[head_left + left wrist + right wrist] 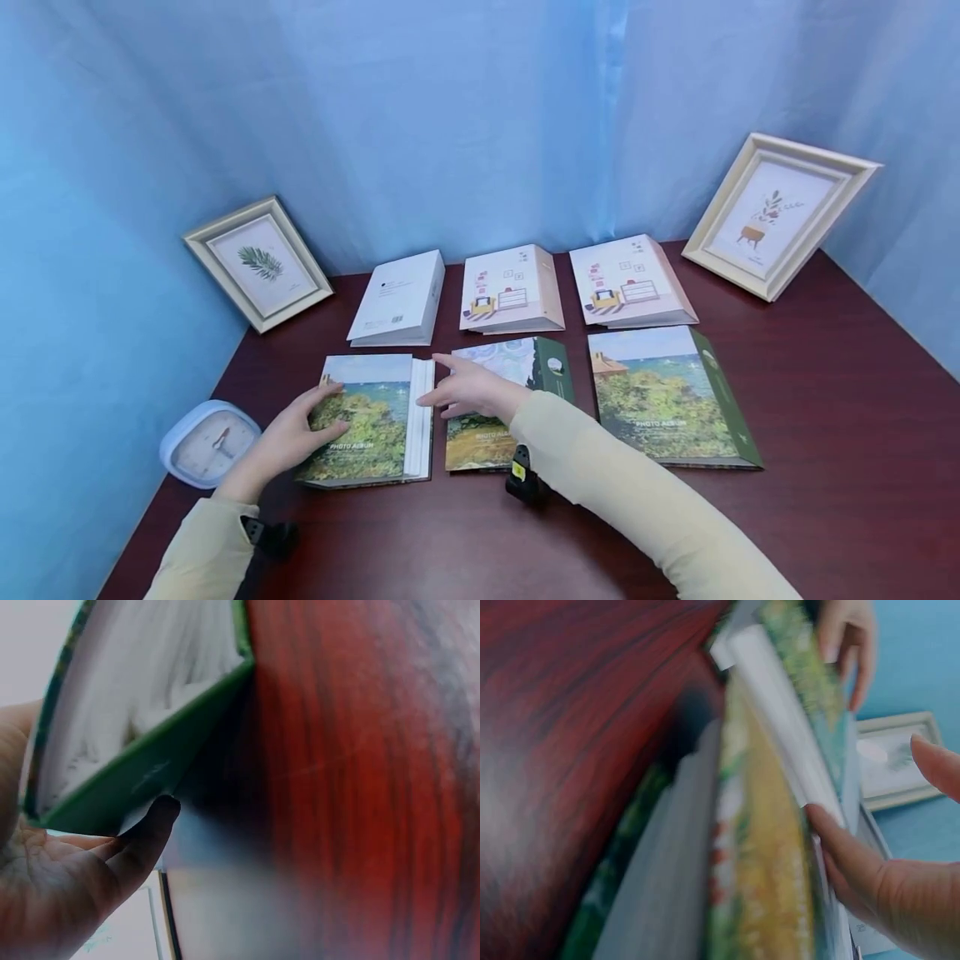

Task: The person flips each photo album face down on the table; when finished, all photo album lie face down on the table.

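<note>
My left hand (288, 437) lies at the left side of a photo album (367, 417) with a painted garden-and-sea cover. Its thumb and a finger rest on the cover, and in the left wrist view another fingertip is at the green spine (142, 776). White page edges (419, 417) show along the album's right side. My right hand (480, 390) reaches over a second photo album (483, 450) with a painted field cover, its fingers extended toward those page edges. The right wrist view is blurred, and I cannot tell whether the fingertips touch the pages.
A third painted album (660, 400) lies to the right. Behind stand a white album (397, 296) and two room-illustrated albums (510, 287) (633, 279). Picture frames (292, 304) (798, 237) lean at both back corners. A blue clock (210, 443) stands at the left table edge.
</note>
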Available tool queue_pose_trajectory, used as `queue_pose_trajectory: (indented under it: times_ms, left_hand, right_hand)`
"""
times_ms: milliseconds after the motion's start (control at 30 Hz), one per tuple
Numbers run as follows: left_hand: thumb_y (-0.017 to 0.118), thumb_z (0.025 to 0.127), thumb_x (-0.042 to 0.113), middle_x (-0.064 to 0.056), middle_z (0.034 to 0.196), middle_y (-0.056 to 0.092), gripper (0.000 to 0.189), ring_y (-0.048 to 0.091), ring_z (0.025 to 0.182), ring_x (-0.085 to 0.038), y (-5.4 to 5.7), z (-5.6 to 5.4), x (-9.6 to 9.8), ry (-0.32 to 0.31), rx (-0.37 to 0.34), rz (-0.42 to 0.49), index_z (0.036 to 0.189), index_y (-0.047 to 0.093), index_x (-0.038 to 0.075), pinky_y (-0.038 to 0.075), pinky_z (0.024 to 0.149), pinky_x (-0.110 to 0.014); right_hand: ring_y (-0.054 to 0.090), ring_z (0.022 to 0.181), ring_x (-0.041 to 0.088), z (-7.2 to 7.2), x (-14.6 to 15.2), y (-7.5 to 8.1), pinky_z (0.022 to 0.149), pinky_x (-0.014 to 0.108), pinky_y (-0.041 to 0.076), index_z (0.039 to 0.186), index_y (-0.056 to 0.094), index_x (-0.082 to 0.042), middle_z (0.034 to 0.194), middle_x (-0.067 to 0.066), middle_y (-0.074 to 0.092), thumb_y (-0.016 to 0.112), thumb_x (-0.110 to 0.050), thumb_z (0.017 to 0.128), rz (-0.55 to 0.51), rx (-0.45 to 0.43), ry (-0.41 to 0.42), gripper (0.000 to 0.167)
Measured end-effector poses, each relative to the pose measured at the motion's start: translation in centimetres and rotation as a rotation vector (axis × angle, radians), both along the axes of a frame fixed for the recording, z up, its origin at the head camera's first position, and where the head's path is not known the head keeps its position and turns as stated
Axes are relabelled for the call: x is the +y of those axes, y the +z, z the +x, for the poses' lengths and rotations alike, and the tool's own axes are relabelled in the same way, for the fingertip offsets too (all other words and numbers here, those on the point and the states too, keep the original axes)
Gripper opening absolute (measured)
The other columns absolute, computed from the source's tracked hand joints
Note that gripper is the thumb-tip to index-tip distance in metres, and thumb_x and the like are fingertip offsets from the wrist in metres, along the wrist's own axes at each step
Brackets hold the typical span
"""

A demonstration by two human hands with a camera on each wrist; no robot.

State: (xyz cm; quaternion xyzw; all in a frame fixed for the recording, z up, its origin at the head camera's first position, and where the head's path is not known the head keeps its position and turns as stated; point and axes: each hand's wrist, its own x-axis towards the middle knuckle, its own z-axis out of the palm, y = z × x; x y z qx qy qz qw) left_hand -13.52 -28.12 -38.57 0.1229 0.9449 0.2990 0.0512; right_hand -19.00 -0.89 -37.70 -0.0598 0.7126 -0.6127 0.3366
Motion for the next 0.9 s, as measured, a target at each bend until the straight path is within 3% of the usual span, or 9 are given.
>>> queue_pose_trajectory:
  times_ms: [267,600,733,900]
  left_hand:
    - [0.064,0.09,0.033,-0.027,0.143,0.039,0.067,0.029,0.134,-0.048,-0.6,0.0,-0.1,0.017,-0.044,-0.001,0.143,0.038,0.001,0.031,0.101,-0.064]
    - [0.065,0.089,0.033,-0.025,0.15,0.029,0.065,0.025,0.137,-0.046,-0.5,0.2,-0.3,0.081,-0.1,0.064,0.143,0.041,0.007,0.031,0.101,-0.063]
    - [0.065,0.09,0.028,-0.023,0.147,0.036,0.061,0.026,0.137,-0.044,-0.5,0.1,-0.1,0.105,-0.11,0.146,0.142,0.042,0.005,0.032,0.102,-0.06]
    - [0.064,0.091,0.02,-0.023,0.139,0.046,0.058,0.031,0.136,-0.042,-0.3,0.0,0.3,0.082,-0.09,0.222,0.141,0.042,0.002,0.034,0.102,-0.058]
  right_hand:
    - [0.059,0.112,0.032,0.0,-1.6,-0.4,0.082,0.036,0.055,0.151,0.025,-0.017,0.154,0.015,0.026,0.072,-0.005,0.083,0.146,0.116,0.035,0.084]
    - [0.065,0.096,0.031,0.6,-2.3,-0.8,0.078,0.035,0.056,0.148,0.032,-0.01,0.142,0.023,0.04,0.073,-0.004,0.081,0.173,0.141,0.018,0.078]
    - [0.065,0.095,0.03,0.7,-2.3,-0.8,0.079,0.035,0.056,0.148,0.032,-0.01,0.137,0.023,0.044,0.073,-0.004,0.082,0.17,0.147,0.014,0.078]
    - [0.065,0.095,0.03,0.5,-2.0,-0.8,0.078,0.034,0.056,0.148,0.032,-0.01,0.137,0.024,0.043,0.072,-0.004,0.082,0.168,0.154,0.003,0.078]
